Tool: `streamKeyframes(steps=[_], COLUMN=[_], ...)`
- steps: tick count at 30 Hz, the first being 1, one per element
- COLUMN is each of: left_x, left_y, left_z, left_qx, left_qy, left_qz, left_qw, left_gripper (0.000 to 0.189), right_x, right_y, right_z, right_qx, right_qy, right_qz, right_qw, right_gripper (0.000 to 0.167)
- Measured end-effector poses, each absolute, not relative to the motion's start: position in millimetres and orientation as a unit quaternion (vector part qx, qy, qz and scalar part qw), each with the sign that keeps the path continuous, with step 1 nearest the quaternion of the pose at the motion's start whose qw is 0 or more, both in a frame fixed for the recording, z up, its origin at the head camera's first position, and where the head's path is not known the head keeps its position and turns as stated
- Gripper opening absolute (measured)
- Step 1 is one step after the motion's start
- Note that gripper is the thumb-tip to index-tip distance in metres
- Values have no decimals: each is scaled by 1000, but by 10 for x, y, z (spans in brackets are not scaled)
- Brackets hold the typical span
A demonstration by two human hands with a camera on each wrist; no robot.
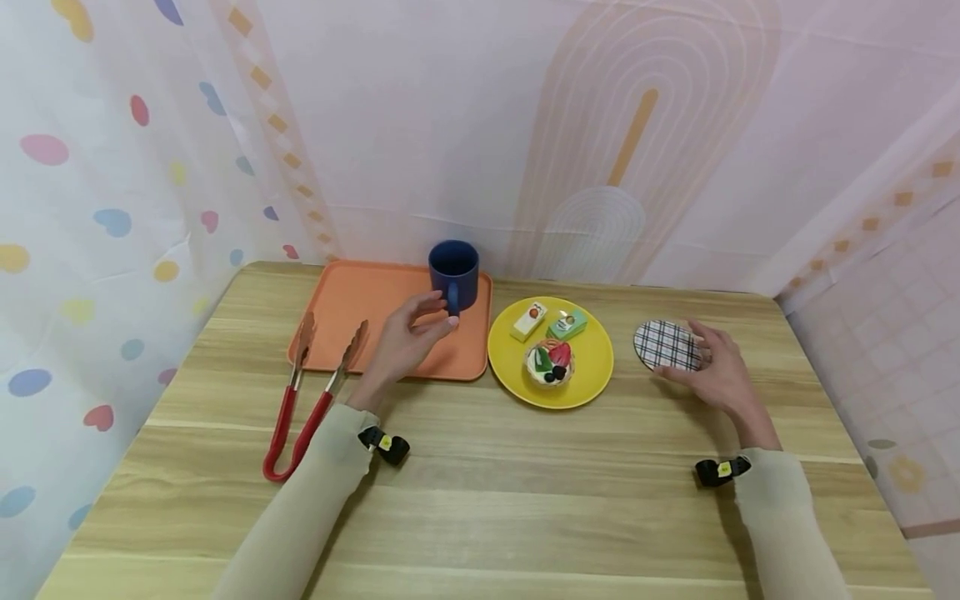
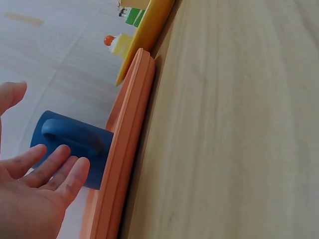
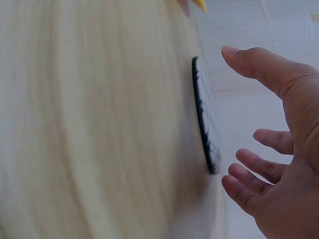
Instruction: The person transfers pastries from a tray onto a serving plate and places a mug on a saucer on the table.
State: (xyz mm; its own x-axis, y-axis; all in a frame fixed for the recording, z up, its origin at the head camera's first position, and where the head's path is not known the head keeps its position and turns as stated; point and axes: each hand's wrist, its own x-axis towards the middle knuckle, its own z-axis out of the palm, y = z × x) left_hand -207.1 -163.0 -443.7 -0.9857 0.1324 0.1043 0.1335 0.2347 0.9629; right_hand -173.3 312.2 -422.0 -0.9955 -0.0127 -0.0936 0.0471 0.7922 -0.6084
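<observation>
A dark blue mug (image 1: 454, 273) stands upright on the orange tray (image 1: 375, 308), its handle toward the front. My left hand (image 1: 407, 340) is right by that handle, thumb and fingers spread apart; in the left wrist view the mug (image 2: 70, 144) shows just past the fingertips. On the right, a round plaid coaster (image 1: 666, 345) lies flat on the table. Above its right edge is my right hand (image 1: 716, 371), thumb and fingers parted around that side. The right wrist view has the coaster (image 3: 205, 119) in front of the fingers, with a gap between.
Between the hands sits a yellow plate (image 1: 592, 375) bearing a fruit tart (image 1: 550, 363), a white cake piece (image 1: 528, 321) and a green one (image 1: 566, 325). Red-handled tongs (image 1: 281, 425) lie at the left, their tips on the tray. A patterned curtain (image 1: 420, 125) hangs behind the table.
</observation>
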Motion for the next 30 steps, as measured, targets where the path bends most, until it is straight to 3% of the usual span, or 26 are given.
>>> streamKeyframes(steps=[13, 30], left_x=[-2235, -2381], left_y=[-1527, -1355], left_z=[-4484, -4525], left_qx=[-32, -42], left_qy=[-761, -715], left_qz=[-647, -697], left_qw=[-48, -42], left_gripper=[57, 39], right_x=[-1783, -1826], right_y=[3268, 3332], right_z=[-4272, -4348], right_qx=[8, 19], right_qy=[956, 943], right_qz=[-283, -317], right_qw=[76, 103], right_gripper=[110, 104])
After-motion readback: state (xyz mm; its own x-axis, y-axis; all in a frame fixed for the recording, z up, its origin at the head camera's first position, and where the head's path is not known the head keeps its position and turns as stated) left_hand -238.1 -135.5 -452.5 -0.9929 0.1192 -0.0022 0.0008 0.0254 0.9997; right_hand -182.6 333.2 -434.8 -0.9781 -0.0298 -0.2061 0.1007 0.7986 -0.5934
